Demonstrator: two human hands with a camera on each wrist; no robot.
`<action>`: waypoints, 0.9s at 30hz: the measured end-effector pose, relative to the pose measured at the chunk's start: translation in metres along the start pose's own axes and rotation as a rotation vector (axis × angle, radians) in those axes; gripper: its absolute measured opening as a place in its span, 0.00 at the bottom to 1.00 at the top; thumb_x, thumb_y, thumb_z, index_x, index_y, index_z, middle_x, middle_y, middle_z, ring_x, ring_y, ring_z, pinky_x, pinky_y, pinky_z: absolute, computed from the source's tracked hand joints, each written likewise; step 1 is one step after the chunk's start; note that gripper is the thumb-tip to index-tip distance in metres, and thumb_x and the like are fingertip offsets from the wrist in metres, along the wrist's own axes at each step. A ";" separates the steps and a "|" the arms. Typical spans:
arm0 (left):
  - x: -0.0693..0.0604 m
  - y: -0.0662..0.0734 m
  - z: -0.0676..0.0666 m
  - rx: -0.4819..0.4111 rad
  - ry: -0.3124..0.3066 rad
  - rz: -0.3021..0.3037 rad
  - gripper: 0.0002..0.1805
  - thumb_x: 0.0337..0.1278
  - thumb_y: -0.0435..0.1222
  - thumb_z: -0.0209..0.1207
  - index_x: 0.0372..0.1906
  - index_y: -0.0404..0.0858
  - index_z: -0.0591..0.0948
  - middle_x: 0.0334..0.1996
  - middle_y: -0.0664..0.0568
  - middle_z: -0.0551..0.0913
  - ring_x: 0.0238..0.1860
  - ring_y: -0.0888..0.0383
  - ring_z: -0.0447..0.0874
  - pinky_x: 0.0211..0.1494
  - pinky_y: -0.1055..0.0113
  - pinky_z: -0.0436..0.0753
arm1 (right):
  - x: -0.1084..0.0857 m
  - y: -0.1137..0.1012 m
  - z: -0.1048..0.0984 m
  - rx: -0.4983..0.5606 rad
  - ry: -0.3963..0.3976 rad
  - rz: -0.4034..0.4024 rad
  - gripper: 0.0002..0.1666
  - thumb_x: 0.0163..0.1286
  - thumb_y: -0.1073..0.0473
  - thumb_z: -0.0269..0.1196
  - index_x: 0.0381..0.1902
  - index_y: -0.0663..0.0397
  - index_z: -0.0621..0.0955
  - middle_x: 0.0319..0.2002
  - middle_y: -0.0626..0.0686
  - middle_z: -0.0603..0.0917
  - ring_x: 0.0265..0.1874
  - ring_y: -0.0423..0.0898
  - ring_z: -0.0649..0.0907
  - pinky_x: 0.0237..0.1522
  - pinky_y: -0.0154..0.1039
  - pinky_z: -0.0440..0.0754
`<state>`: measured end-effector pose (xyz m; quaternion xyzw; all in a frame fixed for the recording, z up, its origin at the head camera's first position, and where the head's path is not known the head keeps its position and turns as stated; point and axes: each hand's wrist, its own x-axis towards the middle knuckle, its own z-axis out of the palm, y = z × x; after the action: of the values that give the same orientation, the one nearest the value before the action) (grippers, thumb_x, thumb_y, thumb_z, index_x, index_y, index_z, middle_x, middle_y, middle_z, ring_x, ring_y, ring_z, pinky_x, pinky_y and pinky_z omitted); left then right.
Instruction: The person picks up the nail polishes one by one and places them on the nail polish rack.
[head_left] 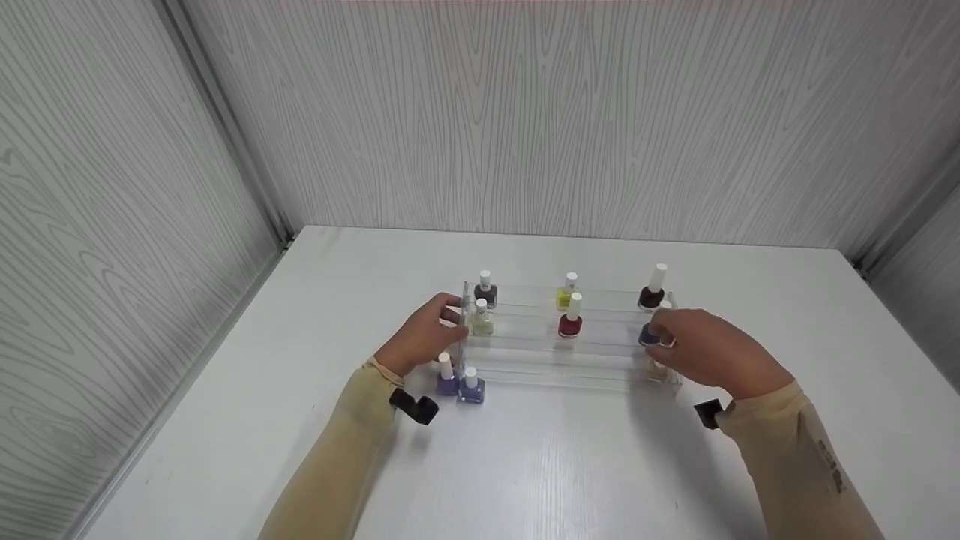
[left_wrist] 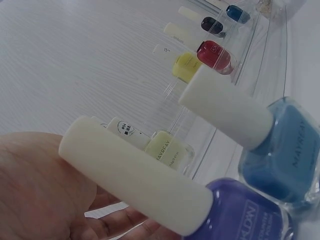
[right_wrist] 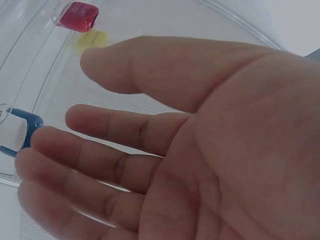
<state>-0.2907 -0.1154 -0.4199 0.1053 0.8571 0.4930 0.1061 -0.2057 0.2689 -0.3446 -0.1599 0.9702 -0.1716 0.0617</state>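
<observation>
A clear tiered rack point(head_left: 525, 375) holds several nail polish bottles with white caps. My left hand point(head_left: 424, 336) is at the rack's left end, its fingertips against or very near the side panel beside a pale yellow-green bottle point(head_left: 482, 324). In the left wrist view a purple bottle point(left_wrist: 245, 212) and a blue bottle point(left_wrist: 285, 155) partly cover its fingers. At the right end, my right hand point(head_left: 716, 349) is beside a dark blue bottle point(head_left: 647, 334). The right wrist view shows the right hand's fingers loosely extended with nothing between thumb and fingers; that blue bottle point(right_wrist: 34, 122) is by the fingertips.
Top tier: grey bottle point(head_left: 486, 294), yellow bottle point(head_left: 564, 297) and dark bottle point(head_left: 651, 297). A red bottle point(head_left: 570, 325) stands mid-tier. A pinkish bottle point(head_left: 657, 370) is low at the right, partly hidden. White table point(head_left: 540, 465); wood-grain panels point(head_left: 525, 112) rise behind and at the sides.
</observation>
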 end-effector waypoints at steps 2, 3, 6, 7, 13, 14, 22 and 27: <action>0.000 0.000 0.000 -0.005 0.002 0.005 0.27 0.70 0.35 0.61 0.70 0.39 0.71 0.55 0.43 0.81 0.48 0.50 0.83 0.39 0.63 0.82 | 0.000 -0.001 0.000 0.010 0.015 -0.017 0.10 0.74 0.58 0.63 0.47 0.58 0.83 0.44 0.55 0.86 0.44 0.53 0.84 0.48 0.56 0.80; 0.000 0.000 0.000 -0.007 0.000 0.006 0.27 0.70 0.35 0.61 0.70 0.38 0.71 0.55 0.43 0.81 0.48 0.50 0.83 0.39 0.64 0.82 | 0.000 -0.001 0.000 0.013 0.019 -0.022 0.09 0.74 0.58 0.63 0.46 0.57 0.83 0.43 0.54 0.86 0.43 0.52 0.84 0.48 0.55 0.81; -0.001 -0.001 0.000 -0.006 -0.012 0.000 0.28 0.70 0.36 0.60 0.71 0.39 0.70 0.56 0.43 0.81 0.49 0.50 0.83 0.38 0.64 0.82 | 0.000 -0.003 0.002 0.022 0.026 -0.034 0.07 0.74 0.58 0.63 0.44 0.56 0.83 0.41 0.52 0.87 0.41 0.49 0.84 0.46 0.53 0.81; -0.001 -0.001 0.000 -0.002 -0.016 -0.004 0.28 0.71 0.36 0.60 0.72 0.39 0.70 0.57 0.43 0.80 0.49 0.50 0.83 0.38 0.64 0.82 | 0.001 -0.004 0.003 0.024 0.030 -0.035 0.07 0.74 0.58 0.63 0.44 0.56 0.83 0.41 0.52 0.87 0.40 0.49 0.84 0.45 0.53 0.81; -0.001 0.000 -0.003 0.011 -0.013 0.001 0.29 0.71 0.37 0.61 0.73 0.39 0.69 0.58 0.43 0.80 0.48 0.51 0.83 0.35 0.65 0.80 | 0.012 -0.012 0.011 -0.003 0.061 -0.036 0.13 0.73 0.53 0.66 0.46 0.58 0.84 0.37 0.50 0.87 0.36 0.46 0.83 0.43 0.52 0.83; 0.000 0.001 -0.003 0.011 -0.011 0.007 0.29 0.71 0.37 0.60 0.73 0.39 0.69 0.58 0.43 0.80 0.48 0.50 0.83 0.35 0.65 0.80 | 0.014 -0.013 0.013 -0.010 0.062 -0.042 0.14 0.72 0.52 0.66 0.46 0.58 0.84 0.37 0.50 0.86 0.35 0.46 0.83 0.43 0.52 0.83; 0.000 0.003 -0.002 0.022 -0.012 0.015 0.28 0.72 0.36 0.60 0.72 0.38 0.69 0.58 0.42 0.80 0.47 0.51 0.82 0.38 0.64 0.80 | 0.017 -0.013 0.017 -0.053 0.081 -0.063 0.12 0.72 0.54 0.66 0.44 0.57 0.85 0.34 0.48 0.85 0.32 0.44 0.82 0.41 0.51 0.83; -0.002 0.002 0.000 0.023 -0.007 -0.004 0.28 0.72 0.37 0.60 0.72 0.39 0.69 0.57 0.43 0.80 0.47 0.50 0.82 0.40 0.62 0.81 | 0.016 -0.011 0.019 -0.053 0.079 -0.066 0.11 0.72 0.54 0.65 0.44 0.55 0.85 0.33 0.47 0.85 0.32 0.43 0.81 0.40 0.50 0.82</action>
<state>-0.2887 -0.1149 -0.4179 0.1063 0.8625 0.4827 0.1088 -0.2140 0.2476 -0.3593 -0.1866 0.9702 -0.1541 0.0136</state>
